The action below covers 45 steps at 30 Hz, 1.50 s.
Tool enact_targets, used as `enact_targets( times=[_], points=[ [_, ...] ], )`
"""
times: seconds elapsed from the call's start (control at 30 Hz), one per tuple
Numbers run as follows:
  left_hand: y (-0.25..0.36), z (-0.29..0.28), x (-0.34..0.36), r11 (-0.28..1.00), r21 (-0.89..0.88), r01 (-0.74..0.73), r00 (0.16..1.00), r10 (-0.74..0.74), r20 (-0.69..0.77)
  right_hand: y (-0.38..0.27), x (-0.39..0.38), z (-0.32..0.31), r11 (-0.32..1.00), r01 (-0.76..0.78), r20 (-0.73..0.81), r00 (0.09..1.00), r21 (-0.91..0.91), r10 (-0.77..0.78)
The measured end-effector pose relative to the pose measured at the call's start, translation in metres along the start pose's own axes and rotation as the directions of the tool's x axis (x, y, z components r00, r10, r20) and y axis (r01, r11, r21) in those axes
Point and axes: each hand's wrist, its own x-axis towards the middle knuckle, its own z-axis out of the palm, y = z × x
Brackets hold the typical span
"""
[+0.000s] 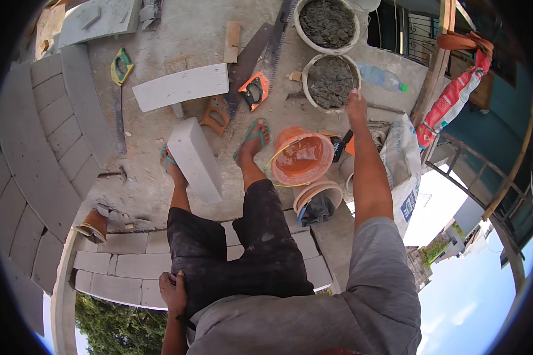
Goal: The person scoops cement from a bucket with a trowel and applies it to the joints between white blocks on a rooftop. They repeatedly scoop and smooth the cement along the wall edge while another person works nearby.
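Observation:
My right hand reaches forward, its fingers closed at the near right edge of a white bucket filled with grey wet mortar. Whether the fingers grip the rim or its thin handle is hard to make out. Just beyond it stands a second bucket with mortar. My left hand lies against my black shorts at the hip, fingers loosely stretched and holding nothing. Between my feet a white lightweight block stands tilted, and another block lies ahead of it.
Handsaws with an orange grip, a wooden grip and a green-yellow grip lie about. An orange bucket, plastic bottle and white sack are at right. A hammer lies left, beside block walls.

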Motion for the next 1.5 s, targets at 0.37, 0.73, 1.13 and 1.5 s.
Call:
enact_targets(
  times=[0.37, 0.73, 1.13, 1.5],
  points=[
    [0.028, -0.002, -0.005, 1.000, 0.010, -0.011, 1.000, 0.011, -0.004, -0.057, -0.026, 0.042, 0.625, -0.330, 0.053, 0.907, 0.708, 0.419],
    [0.026, 0.010, 0.004, 0.991, 0.130, -0.017, 1.000, 0.015, 0.018, -0.072, -0.039, 0.065, 0.689, -0.257, 0.204, 0.966, 0.678, 0.159],
    [0.013, 0.016, -0.001, 0.999, 0.043, -0.005, 1.000, 0.005, -0.001, -0.064, -0.016, 0.051, 0.894, 0.195, 0.226, 0.968, -0.402, -0.109],
    [0.026, 0.006, 0.005, 0.995, 0.096, -0.019, 0.999, 0.015, 0.041, -0.022, 0.003, -0.023, 0.691, 0.500, 0.629, 0.773, -0.522, -0.084]
  ],
)
